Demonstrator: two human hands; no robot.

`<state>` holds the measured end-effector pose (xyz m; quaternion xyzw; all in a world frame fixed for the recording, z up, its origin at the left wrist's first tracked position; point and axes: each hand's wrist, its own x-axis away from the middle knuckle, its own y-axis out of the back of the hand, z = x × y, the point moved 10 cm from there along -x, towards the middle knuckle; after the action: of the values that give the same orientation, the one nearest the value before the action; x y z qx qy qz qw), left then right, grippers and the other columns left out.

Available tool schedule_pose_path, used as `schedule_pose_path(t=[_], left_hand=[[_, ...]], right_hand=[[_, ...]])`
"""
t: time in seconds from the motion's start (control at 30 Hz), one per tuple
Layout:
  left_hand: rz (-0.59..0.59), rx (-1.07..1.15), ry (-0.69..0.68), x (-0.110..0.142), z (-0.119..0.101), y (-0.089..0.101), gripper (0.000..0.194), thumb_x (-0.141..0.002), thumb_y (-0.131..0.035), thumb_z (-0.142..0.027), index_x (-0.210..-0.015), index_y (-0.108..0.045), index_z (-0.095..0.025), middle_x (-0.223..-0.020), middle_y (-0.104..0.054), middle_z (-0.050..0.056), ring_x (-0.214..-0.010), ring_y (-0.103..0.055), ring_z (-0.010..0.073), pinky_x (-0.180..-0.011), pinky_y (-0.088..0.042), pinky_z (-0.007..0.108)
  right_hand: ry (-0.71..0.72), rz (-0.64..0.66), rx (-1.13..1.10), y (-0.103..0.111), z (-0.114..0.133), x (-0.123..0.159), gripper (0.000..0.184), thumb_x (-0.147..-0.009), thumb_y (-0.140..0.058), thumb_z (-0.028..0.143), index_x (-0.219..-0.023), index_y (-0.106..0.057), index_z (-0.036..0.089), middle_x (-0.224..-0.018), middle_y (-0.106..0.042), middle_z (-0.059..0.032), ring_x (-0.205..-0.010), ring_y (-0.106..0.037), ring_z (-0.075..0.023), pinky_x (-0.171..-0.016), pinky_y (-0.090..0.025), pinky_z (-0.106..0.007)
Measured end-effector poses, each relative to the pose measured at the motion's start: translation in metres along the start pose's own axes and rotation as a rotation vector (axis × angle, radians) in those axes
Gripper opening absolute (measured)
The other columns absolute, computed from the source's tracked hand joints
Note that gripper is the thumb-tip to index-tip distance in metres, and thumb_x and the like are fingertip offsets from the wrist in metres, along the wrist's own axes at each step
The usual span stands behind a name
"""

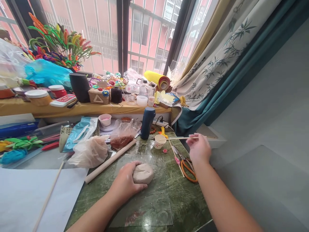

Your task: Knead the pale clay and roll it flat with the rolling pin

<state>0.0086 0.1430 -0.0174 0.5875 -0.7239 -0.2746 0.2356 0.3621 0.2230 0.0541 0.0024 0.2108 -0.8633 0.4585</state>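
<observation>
A pale lump of clay [143, 174] with a crease across its top rests on a clear sheet [159, 196] over the green table. My left hand [127, 180] is wrapped round the lump's left side, thumb along the near edge. Out to the right, my right hand [200, 148] pinches a thin wooden stick [181, 138] held nearly level. Its far end reaches the mouth of a small paper cup [159, 143]; whether the tip touches anything inside is hidden. Beneath the right hand lie scissors [187, 167] with orange handles and a stick with pink material [177, 160] on it.
A rolling pin [111, 161] lies left of the clear sheet. Behind it are a bag of brown clay [122, 140], a crumpled plastic bag [89, 151] and a dark blue bottle [147, 124]. White paper [31, 196] covers the left. A crowded windowsill [91, 109] runs along the back.
</observation>
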Motion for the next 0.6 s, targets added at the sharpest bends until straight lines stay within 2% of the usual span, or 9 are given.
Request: schedule_pose_path(t=[0.1, 0.17, 0.27, 0.37, 0.5, 0.6], left_hand=[[-0.005, 0.018, 0.012, 0.000, 0.000, 0.001, 0.076, -0.055, -0.091, -0.034, -0.126, -0.063, -0.026, -0.128, -0.068, 0.008, -0.123, -0.060, 0.0357, -0.107, -0.044, 0.045], [-0.014, 0.013, 0.014, 0.000, -0.001, 0.003, 0.076, -0.055, -0.091, -0.033, -0.126, -0.063, -0.026, -0.129, -0.068, 0.008, -0.123, -0.060, 0.0358, -0.108, -0.044, 0.045], [-0.018, -0.008, -0.001, 0.002, -0.005, 0.004, 0.074, -0.058, -0.089, -0.032, -0.127, -0.063, -0.026, -0.130, -0.068, 0.008, -0.124, -0.060, 0.0350, -0.108, -0.044, 0.045], [0.005, -0.022, -0.015, 0.005, -0.009, 0.004, 0.071, -0.062, -0.087, -0.034, -0.128, -0.062, -0.026, -0.132, -0.066, 0.009, -0.125, -0.059, 0.0350, -0.108, -0.044, 0.046], [0.018, 0.015, -0.050, 0.007, -0.012, 0.004, 0.068, -0.068, -0.083, -0.038, -0.131, -0.061, -0.026, -0.133, -0.066, 0.009, -0.126, -0.058, 0.0346, -0.109, -0.043, 0.046], [0.017, 0.076, -0.050, 0.004, -0.012, 0.004, 0.046, -0.086, -0.065, -0.046, -0.128, -0.063, -0.025, -0.131, -0.067, 0.009, -0.123, -0.059, 0.0320, -0.108, -0.043, 0.045]], right_hand=[[-0.154, 0.017, -0.074, 0.013, -0.027, 0.038, 0.019, -0.084, -0.064, 0.039, -0.080, -0.056, 0.023, -0.068, -0.064, 0.0035, -0.051, -0.058, -0.0112, -0.053, -0.053, -0.026], [-0.259, 0.069, -0.099, 0.009, -0.050, 0.069, 0.019, -0.081, -0.069, 0.037, -0.079, -0.060, 0.021, -0.070, -0.066, 0.0004, -0.053, -0.060, -0.0130, -0.053, -0.054, -0.028], [-0.341, 0.104, -0.128, 0.002, -0.072, 0.106, 0.021, -0.082, -0.073, 0.038, -0.078, -0.063, 0.020, -0.075, -0.068, -0.0010, -0.056, -0.060, -0.0131, -0.052, -0.054, -0.027], [-0.369, 0.100, -0.145, 0.002, -0.082, 0.122, 0.023, -0.083, -0.075, 0.041, -0.079, -0.064, 0.021, -0.075, -0.068, 0.0008, -0.056, -0.060, -0.0121, -0.052, -0.054, -0.025], [-0.396, 0.101, -0.150, 0.008, -0.088, 0.130, 0.027, -0.082, -0.078, 0.045, -0.088, -0.066, 0.022, -0.079, -0.069, 0.0013, -0.062, -0.063, -0.0134, -0.059, -0.058, -0.027], [-0.388, 0.097, -0.133, 0.012, -0.089, 0.134, 0.031, -0.082, -0.078, 0.049, -0.094, -0.067, 0.023, -0.081, -0.070, 0.0016, -0.062, -0.063, -0.0135, -0.060, -0.058, -0.027]])
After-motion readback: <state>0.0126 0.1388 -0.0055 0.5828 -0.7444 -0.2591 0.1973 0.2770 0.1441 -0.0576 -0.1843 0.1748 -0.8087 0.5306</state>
